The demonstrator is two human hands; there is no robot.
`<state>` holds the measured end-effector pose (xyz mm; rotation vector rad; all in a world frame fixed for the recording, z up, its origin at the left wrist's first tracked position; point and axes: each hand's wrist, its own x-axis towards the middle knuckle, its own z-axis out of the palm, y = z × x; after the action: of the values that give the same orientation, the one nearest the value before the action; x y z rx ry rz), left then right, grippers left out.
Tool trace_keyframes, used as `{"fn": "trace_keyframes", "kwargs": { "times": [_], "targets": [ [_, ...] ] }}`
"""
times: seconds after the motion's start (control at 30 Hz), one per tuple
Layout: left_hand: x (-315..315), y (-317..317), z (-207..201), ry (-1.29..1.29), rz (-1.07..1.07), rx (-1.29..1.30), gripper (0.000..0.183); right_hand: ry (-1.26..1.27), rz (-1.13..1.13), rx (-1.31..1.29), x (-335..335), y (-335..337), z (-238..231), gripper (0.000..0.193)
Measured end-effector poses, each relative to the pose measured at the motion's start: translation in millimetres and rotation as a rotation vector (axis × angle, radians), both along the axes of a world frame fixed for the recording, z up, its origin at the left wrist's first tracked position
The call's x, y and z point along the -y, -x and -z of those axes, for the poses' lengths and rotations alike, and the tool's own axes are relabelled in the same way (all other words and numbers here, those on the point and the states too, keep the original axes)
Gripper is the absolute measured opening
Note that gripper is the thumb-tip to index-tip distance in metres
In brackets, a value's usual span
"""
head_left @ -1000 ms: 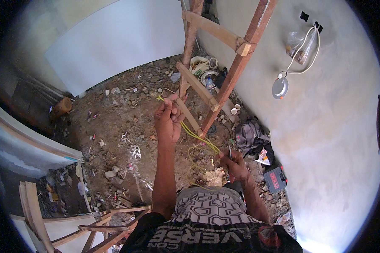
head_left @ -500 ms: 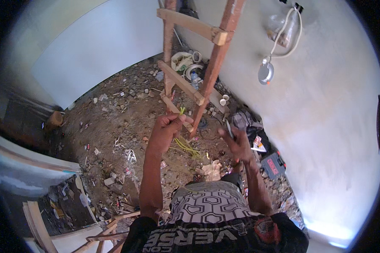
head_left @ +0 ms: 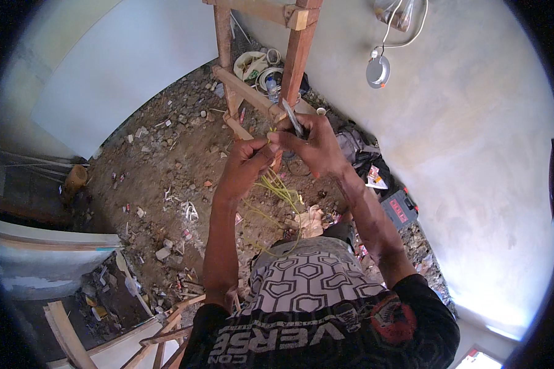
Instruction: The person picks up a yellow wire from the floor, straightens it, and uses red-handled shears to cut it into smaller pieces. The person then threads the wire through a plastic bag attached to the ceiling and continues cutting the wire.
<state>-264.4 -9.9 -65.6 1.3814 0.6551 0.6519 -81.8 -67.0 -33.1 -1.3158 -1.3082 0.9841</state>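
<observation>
Evidently the yellow-green wires (head_left: pixel 281 189) are gathered, ends pinched by the left hand (head_left: pixel 243 170); the right hand (head_left: pixel 319 149), fingers curled round a silver tool (head_left: pixel 291 117), meets them. Lengths hang loose above the floor (head_left: pixel 148 184), inside its right edge; tips' finish unclear.

Shirt chest: the black-and-white fabric shirt with a hexagon pattern (head_left: pixel 317 277) bears a line of large pale capital lettering (head_left: pixel 283 338) on its black part, with smaller pale letters at the line's left end.
Shirt emblem: a round red emblem (head_left: pixel 394 320) stands on the wearer's right side; detail too small to tell.
Case lid: the dark grey, box-shaped case (head_left: pixel 400 208) carries a red block of lettering.
Packet: white-and-orange flat packet (head_left: pixel 375 178), printed; print too small to read.
</observation>
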Motion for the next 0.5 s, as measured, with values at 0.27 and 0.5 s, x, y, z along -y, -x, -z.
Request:
{"fn": "trace_keyframes", "kwargs": {
  "times": [0.27,0.5],
  "targets": [
    [1,-11,13,0.189,-0.093,0.278,0.028,-0.382,0.177,0.22,-35,6,37,0.018],
    [-26,28,11,0.214,-0.214,0.521,0.034,0.147,-0.183,0.102,-13,-13,51,0.028]
  ]
}}
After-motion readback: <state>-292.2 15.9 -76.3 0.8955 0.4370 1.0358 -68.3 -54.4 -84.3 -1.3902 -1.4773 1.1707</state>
